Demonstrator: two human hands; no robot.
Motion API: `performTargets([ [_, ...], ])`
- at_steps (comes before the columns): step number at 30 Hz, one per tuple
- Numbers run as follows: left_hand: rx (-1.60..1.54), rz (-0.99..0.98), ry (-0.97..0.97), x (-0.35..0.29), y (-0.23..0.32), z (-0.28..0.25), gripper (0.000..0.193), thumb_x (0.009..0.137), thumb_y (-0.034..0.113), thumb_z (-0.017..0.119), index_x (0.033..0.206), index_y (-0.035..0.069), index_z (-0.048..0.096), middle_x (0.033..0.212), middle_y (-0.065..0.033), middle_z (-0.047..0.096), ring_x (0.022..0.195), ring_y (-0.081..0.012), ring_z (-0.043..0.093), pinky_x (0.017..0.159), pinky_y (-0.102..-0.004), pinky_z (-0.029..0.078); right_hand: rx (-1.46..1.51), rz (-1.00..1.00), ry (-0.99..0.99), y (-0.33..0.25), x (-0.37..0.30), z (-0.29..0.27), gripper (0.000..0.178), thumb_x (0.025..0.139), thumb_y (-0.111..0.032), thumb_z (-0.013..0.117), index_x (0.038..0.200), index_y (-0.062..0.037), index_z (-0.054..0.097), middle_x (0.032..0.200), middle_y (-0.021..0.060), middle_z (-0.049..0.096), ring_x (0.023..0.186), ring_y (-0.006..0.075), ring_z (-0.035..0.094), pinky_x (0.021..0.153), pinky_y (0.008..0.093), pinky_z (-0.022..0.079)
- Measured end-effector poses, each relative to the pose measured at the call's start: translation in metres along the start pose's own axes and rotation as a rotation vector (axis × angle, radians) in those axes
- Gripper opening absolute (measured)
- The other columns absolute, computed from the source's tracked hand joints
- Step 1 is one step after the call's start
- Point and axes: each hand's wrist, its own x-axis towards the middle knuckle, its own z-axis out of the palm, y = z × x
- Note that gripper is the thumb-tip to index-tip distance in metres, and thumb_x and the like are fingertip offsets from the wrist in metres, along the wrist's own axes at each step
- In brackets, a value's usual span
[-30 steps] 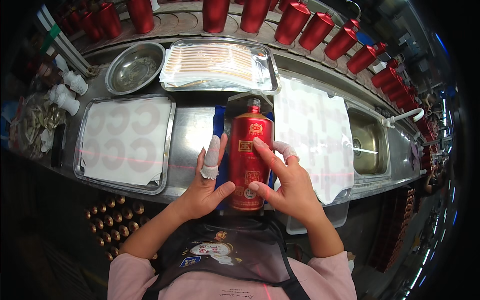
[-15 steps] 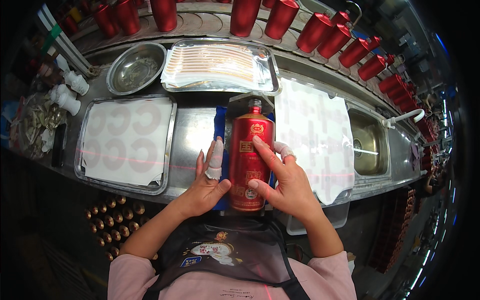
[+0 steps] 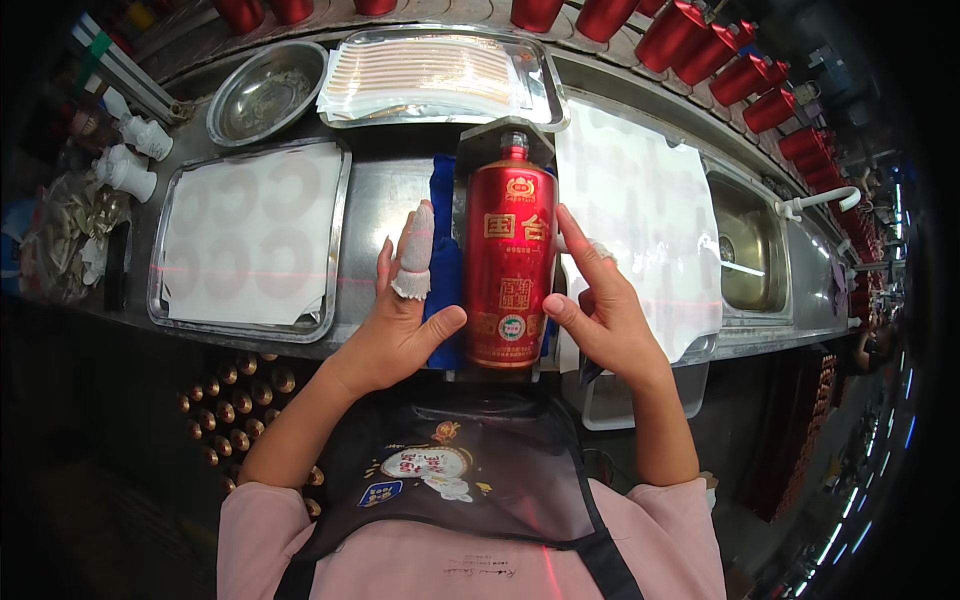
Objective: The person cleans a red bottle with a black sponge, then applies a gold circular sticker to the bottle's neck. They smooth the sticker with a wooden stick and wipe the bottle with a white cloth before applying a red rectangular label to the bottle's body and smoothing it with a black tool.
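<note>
A red bottle (image 3: 510, 262) with gold printing lies on its back before me, its neck pointing away. It rests in a grey holder (image 3: 487, 134) with blue cloth (image 3: 443, 215) along the side. My left hand (image 3: 385, 335) is open left of the bottle, thumb and fingers apart, with a gap to the red surface. My right hand (image 3: 612, 325) hovers open along the bottle's right edge, its thumb and forefinger close to it; contact is unclear. Whitish finger covers sit on a finger of each hand. Neither hand grips anything.
To the left, a metal tray (image 3: 340, 250) bears a white sheet with faint ring shapes. Behind are a steel bowl (image 3: 262, 95) and a tray of thin strips (image 3: 425, 75). A white sheet (image 3: 640, 230) and sink (image 3: 745, 285) lie right. Red bottles (image 3: 672, 38) line the back.
My right hand has moved off the bottle's front to its right edge. My left hand has drawn slightly away from the bottle. The whole view has shifted, so the bench appears higher.
</note>
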Motion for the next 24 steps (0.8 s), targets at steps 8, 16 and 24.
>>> performTargets([
  [8, -0.083, 0.012, -0.059, 0.004, 0.003, 0.006, 0.108, 0.097, 0.054, 0.063, 0.165, 0.009, -0.007, 0.173, -0.0171, 0.006, 0.16, -0.0323, -0.002, 0.124, -0.0469, -0.01, 0.021, -0.016, -0.019, 0.035, -0.003, 0.003, 0.106, 0.077, -0.064, 0.078, 0.164, -0.0253, 0.03, 0.139, 0.0227, 0.058, 0.106, 0.0332, 0.057, 0.084, 0.0369, 0.047],
  [16, -0.076, 0.015, -0.012, 0.003, -0.002, 0.007, 0.112, 0.096, 0.051, 0.067, 0.164, 0.008, -0.012, 0.171, -0.0169, 0.016, 0.159, -0.0338, 0.003, 0.126, -0.0477, 0.0, 0.093, -0.013, -0.041, 0.035, -0.001, 0.001, 0.106, 0.077, -0.06, 0.081, 0.164, -0.0264, 0.03, 0.145, 0.0227, 0.055, 0.123, 0.0339, 0.056, 0.085, 0.0364, 0.048],
  [24, -0.138, 0.004, 0.012, 0.005, -0.003, 0.014, 0.115, 0.095, 0.049, 0.069, 0.163, 0.008, -0.014, 0.171, -0.0155, 0.02, 0.159, -0.0341, 0.008, 0.126, -0.046, 0.003, 0.093, 0.008, -0.024, 0.035, -0.006, 0.009, 0.098, 0.082, -0.05, 0.082, 0.163, -0.0282, 0.031, 0.14, 0.0186, 0.058, 0.116, 0.0268, 0.056, 0.078, 0.0318, 0.048],
])
